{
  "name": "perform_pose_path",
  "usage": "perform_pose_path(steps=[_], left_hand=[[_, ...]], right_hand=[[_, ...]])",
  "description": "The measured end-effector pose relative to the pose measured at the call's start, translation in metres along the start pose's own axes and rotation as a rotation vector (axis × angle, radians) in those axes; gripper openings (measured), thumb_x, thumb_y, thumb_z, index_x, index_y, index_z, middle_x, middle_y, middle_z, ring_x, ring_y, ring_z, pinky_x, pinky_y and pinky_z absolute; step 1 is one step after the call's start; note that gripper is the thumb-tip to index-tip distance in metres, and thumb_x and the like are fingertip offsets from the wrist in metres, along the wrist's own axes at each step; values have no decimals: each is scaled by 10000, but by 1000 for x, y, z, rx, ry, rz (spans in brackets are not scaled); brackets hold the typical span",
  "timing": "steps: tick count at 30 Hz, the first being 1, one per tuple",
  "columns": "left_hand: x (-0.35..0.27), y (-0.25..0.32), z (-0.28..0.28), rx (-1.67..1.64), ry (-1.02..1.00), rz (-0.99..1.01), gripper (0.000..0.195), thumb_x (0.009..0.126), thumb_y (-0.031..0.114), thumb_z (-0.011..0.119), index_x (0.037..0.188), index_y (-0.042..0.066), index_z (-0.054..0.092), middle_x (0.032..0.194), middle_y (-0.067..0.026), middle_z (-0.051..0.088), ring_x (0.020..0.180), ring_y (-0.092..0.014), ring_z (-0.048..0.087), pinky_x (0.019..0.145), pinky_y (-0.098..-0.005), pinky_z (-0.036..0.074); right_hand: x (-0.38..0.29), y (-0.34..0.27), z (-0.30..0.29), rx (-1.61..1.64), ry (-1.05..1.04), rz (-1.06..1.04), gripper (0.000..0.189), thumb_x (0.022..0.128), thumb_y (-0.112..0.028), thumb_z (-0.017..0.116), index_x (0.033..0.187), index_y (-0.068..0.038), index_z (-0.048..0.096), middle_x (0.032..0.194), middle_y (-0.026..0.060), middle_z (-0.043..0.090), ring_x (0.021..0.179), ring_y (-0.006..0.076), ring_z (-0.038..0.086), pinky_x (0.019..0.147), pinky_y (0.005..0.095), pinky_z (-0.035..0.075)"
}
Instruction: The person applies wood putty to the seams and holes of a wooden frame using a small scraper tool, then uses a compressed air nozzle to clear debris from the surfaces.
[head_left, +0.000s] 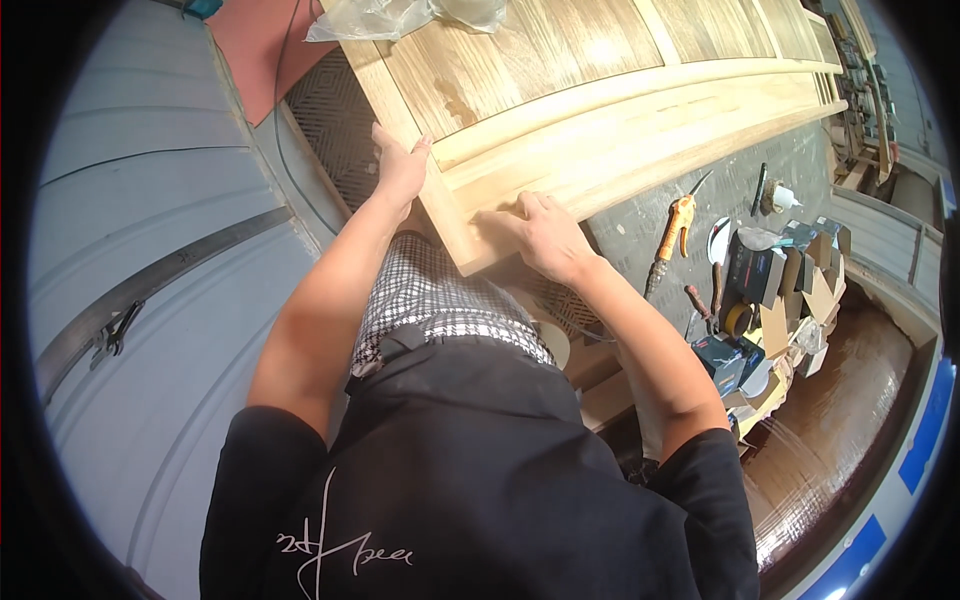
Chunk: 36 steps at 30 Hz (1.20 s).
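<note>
A pale wooden framed panel (630, 135) with brown wood-grain insets lies tilted before me. My left hand (401, 169) grips its left side rail, the thumb on the upper face and the other fingers around the outer edge. On the face near the bottom corner rests my right hand (551, 232). Its fingers are bent against the wood; whether part of it hooks under the edge is hidden. A dark, wet-looking stain (454, 101) marks the inset above my left hand.
Crumpled clear plastic (405, 19) lies on the panel's far part. To the right, a grey worktop (637, 217) holds an orange air blow gun (679, 225), pliers (709, 300), a tape roll (739, 319) and opened cardboard boxes (776, 319). A metal strip with a clamp (116, 334) lies left.
</note>
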<state>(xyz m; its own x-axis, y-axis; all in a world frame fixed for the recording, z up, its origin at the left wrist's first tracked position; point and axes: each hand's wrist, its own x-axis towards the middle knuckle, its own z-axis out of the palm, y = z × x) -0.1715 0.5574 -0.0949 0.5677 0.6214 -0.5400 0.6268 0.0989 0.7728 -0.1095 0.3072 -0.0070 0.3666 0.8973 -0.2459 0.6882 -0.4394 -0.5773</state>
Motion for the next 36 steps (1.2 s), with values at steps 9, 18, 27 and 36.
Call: perform_pose_path(steps=[9, 18, 27, 36], left_hand=[[-3, 5, -1, -27, -23, 14, 925, 984, 194, 667, 1584, -30, -1, 1598, -300, 209, 1488, -380, 259, 1215, -424, 277], [2, -1, -1, -9, -34, 9, 959, 978, 208, 666, 1583, -42, -35, 1593, -309, 215, 1488, -381, 264, 1210, -430, 290], [8, -9, 0, 36, -19, 25, 941, 974, 218, 677, 1579, -37, 3, 1592, -284, 229, 1487, -372, 258, 1221, -438, 250], [4, -1, -1, 23, -32, 58, 921, 958, 194, 664, 1576, -28, 18, 1564, -291, 263, 1465, -380, 292, 1210, -441, 270]], right_hand=[[1, -1, -8, 16, -75, 25, 690, 783, 37, 602, 1383, -303, 632, 1096, 123, 541, 1079, 313, 553, 951, 386, 497], [5, 8, -15, -195, -135, -88, 564, 856, -78, 597, 1373, -299, 634, 1224, 99, 586, 1183, 305, 555, 1040, 398, 455], [4, 6, -14, -7, -80, -28, 424, 910, -112, 597, 1308, -238, 671, 1278, 124, 578, 1202, 337, 555, 1051, 417, 460], [7, 5, -19, -250, -149, -90, 556, 868, -70, 579, 1390, -257, 620, 1257, 107, 588, 1188, 294, 552, 1057, 409, 430]])
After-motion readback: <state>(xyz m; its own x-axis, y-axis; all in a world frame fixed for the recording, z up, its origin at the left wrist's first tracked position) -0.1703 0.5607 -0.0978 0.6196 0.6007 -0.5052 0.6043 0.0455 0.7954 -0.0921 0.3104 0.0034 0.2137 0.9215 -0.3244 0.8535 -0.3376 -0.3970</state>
